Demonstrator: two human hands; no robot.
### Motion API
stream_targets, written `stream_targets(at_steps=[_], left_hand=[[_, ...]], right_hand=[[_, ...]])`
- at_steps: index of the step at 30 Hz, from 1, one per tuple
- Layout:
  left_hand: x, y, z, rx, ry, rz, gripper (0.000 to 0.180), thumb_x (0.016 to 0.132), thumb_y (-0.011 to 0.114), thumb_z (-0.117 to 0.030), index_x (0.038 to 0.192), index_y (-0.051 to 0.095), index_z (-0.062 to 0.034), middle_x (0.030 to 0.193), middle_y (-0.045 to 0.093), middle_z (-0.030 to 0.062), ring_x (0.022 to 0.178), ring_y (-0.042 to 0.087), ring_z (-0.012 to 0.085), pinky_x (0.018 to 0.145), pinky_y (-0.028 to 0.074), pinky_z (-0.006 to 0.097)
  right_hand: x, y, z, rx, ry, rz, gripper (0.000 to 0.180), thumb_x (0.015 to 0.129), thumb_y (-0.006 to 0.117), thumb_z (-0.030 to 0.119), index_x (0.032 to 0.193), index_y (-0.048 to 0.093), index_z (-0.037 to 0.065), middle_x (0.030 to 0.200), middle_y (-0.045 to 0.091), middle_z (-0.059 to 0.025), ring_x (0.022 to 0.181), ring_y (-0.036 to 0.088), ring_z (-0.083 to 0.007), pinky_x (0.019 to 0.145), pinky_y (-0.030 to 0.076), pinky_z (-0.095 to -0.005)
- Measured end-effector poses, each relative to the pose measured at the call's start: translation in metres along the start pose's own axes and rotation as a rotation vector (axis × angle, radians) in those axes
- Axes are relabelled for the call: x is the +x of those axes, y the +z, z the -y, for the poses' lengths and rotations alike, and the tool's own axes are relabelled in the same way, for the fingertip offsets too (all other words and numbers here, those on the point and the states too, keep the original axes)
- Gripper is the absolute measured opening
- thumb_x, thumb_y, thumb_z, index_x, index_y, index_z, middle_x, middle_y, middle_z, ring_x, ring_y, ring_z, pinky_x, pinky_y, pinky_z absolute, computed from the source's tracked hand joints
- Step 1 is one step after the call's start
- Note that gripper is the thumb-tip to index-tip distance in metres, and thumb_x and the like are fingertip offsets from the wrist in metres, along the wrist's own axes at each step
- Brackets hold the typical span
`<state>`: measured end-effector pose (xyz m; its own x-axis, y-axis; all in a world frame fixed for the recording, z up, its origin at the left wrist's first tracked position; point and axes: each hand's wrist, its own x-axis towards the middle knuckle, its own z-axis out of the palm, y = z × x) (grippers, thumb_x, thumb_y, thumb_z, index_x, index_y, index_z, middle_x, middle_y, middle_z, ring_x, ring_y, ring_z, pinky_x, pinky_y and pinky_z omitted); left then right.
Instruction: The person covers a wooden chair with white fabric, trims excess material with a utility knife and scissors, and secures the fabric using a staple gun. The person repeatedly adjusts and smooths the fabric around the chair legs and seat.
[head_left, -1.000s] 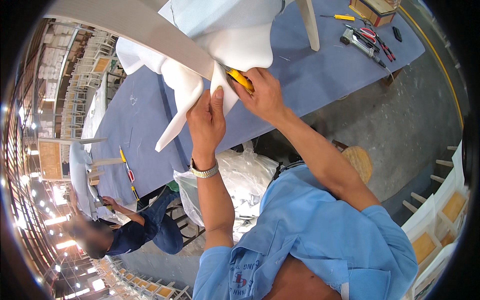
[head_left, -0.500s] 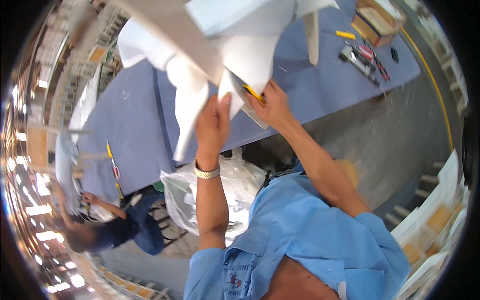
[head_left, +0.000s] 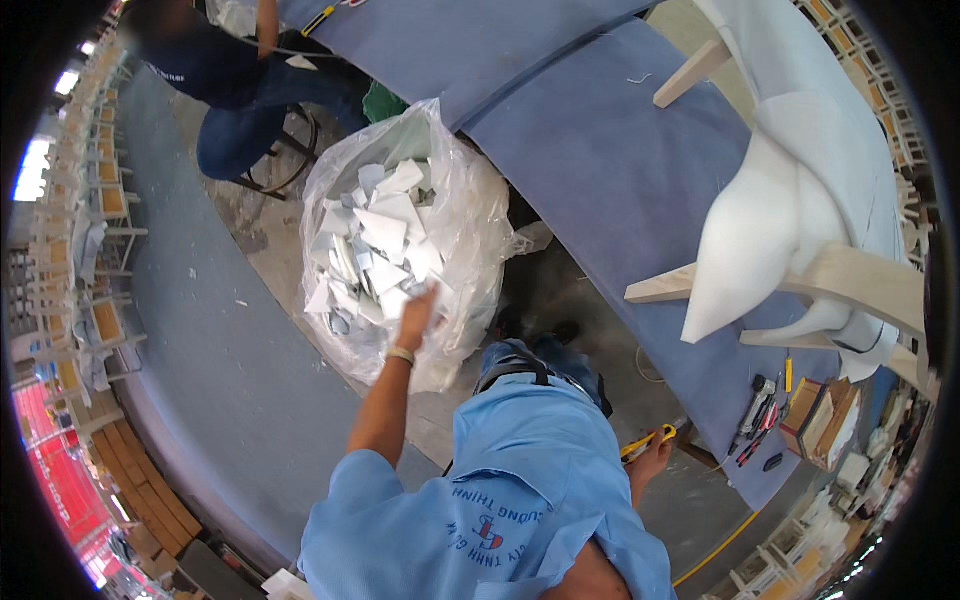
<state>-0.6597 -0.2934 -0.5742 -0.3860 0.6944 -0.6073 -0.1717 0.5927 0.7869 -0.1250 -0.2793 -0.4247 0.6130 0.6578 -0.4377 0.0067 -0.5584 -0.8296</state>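
Observation:
My left hand (head_left: pixel 417 318) is stretched over a clear plastic bag (head_left: pixel 470 215) filled with white and grey foam scraps (head_left: pixel 385 235). Its fingers look extended, partly blurred, and I see nothing held in them. Low at my right side, my right hand (head_left: pixel 652 462) is closed around a yellow utility knife (head_left: pixel 650 443). On the blue-covered table (head_left: pixel 600 130) to the right rests a wooden chair frame (head_left: pixel 865 285), tipped over. White foam (head_left: pixel 745 225) and pale grey fabric (head_left: pixel 825 130) hang loosely from it.
Pliers and other hand tools (head_left: pixel 755 415) lie by a cardboard box (head_left: pixel 820 420) at the table's right end. A co-worker (head_left: pixel 215 60) sits on a stool at the upper left. Rows of chair frames (head_left: pixel 100 240) line the left side.
Both hands have left the chair's foam and fabric. The left now reaches over the scrap bag; the right has dropped to my side with the knife. My view has turned left.

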Motion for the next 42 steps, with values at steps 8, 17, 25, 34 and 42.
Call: stream_targets(at_steps=[8,17,25,34,42], left_hand=[[0.09,0.005,-0.034,-0.23,-0.434,-0.198,0.109,0.08,0.055,-0.081,0.155,0.024,-0.0087,0.148,0.041,0.0271,0.131,0.047,0.0446,0.099,0.038,0.068],[0.028,0.222,0.096,0.701,0.219,0.538,0.042,0.095,0.063,-0.039,0.102,0.069,0.0013,0.096,0.073,0.0179,0.085,0.069,0.0299,0.068,0.052,0.043],[0.004,0.275,-0.084,0.436,-0.018,0.439,0.033,0.097,0.062,-0.034,0.114,0.067,-0.0052,0.1,0.072,0.0042,0.085,0.068,0.0123,0.069,0.047,0.024],[-0.176,0.512,-0.272,0.513,0.955,0.297,0.021,0.094,0.063,-0.013,0.11,0.069,-0.0002,0.099,0.073,0.0103,0.092,0.068,0.0206,0.085,0.052,0.034],[-0.236,0.584,-0.416,0.181,1.66,-0.869,0.051,0.103,0.046,-0.027,0.144,0.042,0.004,0.141,0.052,0.0218,0.136,0.043,0.0342,0.11,0.033,0.047]], right_hand=[[0.021,0.079,0.081,-0.264,-0.398,0.455,0.02,0.097,0.064,0.02,0.101,0.062,0.0,0.081,0.064,-0.0032,0.07,0.056,-0.0094,0.062,0.047,-0.0284],[0.035,0.043,0.06,-0.366,-0.428,0.295,0.03,0.091,0.071,0.03,0.089,0.06,0.002,0.071,0.055,-0.0034,0.063,0.05,-0.0104,0.059,0.044,-0.0306],[0.166,-0.045,0.103,0.561,-0.083,0.195,0.024,0.089,0.073,0.019,0.104,0.058,0.008,0.089,0.064,-0.0066,0.064,0.06,-0.015,0.059,0.05,-0.0289],[0.354,-0.1,0.252,1.154,-0.367,0.628,0.036,0.1,0.051,0.036,0.115,0.054,0.003,0.118,0.064,-0.0203,0.094,0.067,-0.0266,0.085,0.056,-0.0372],[0.417,-0.038,0.341,0.93,-0.139,1.134,0.051,0.103,0.041,0.035,0.14,0.049,0.002,0.127,0.063,-0.0133,0.112,0.063,-0.0228,0.099,0.049,-0.0353]])
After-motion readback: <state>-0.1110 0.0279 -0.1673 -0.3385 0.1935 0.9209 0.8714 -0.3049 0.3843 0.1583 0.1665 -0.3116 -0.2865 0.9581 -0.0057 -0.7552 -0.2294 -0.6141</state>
